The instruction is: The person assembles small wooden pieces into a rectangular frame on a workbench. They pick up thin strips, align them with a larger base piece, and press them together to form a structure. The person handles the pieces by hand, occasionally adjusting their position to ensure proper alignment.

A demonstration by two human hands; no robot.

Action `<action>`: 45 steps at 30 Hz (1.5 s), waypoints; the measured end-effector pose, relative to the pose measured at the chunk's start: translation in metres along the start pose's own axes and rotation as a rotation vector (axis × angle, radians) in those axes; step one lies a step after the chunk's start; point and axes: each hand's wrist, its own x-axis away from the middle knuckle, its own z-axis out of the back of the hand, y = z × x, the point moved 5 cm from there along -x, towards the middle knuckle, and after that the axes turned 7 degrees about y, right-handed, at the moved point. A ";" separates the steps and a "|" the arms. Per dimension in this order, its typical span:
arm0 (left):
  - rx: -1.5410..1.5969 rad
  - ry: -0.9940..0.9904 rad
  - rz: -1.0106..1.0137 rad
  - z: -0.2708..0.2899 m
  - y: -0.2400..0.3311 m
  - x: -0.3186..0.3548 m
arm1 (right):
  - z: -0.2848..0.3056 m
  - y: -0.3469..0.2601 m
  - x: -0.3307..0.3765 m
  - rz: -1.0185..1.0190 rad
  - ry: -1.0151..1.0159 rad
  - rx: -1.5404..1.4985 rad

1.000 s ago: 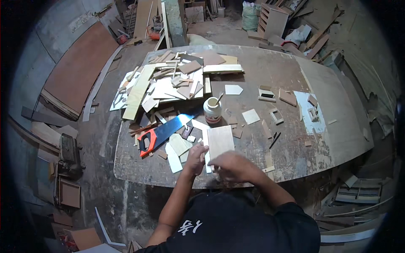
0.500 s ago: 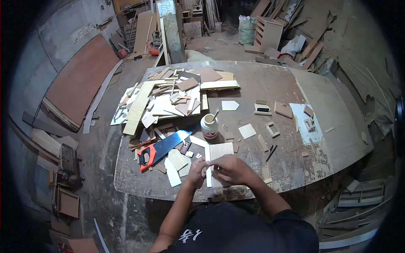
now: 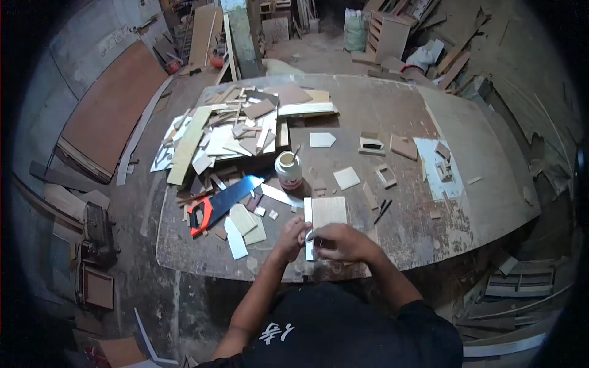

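Near the table's front edge, my left hand [image 3: 291, 238] is closed on a narrow wooden strip [image 3: 308, 211] with a bright white face. The strip stands along the left side of a flat rectangular wood board [image 3: 331, 210]; whether they are joined I cannot tell. Over the board's near part, my right hand [image 3: 342, 241] has its fingers bent and pressed together against the strip. What those fingertips hold, if anything, is hidden. Beyond my hands stands an uncapped white jar [image 3: 287, 172] with a stick or brush handle leaning out.
A handsaw [image 3: 224, 205] with an orange and black handle lies to the left, beside pale wood offcuts [image 3: 243, 219]. Scrap boards [image 3: 190, 147] are heaped at the back left. On the right are small wooden frames [image 3: 385, 176], dark pencil-like sticks [image 3: 383, 211] and a white sheet [image 3: 429, 165].
The view has shifted, so the table sits higher and further left in it. The strip and board have moved slightly right relative to the jar, with both hands still at the strip.
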 end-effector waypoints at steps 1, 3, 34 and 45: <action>0.000 -0.017 0.003 -0.011 0.001 0.002 | 0.008 0.007 0.003 -0.003 0.029 -0.024; 0.004 -0.041 0.020 -0.024 -0.002 0.005 | 0.024 0.014 0.010 -0.023 0.087 -0.072; -0.207 -0.023 0.024 -0.206 -0.076 -0.029 | 0.137 0.060 0.167 -0.052 0.133 0.023; -0.240 -0.100 -0.036 -0.234 -0.081 -0.030 | 0.169 0.082 0.174 -0.070 0.329 0.025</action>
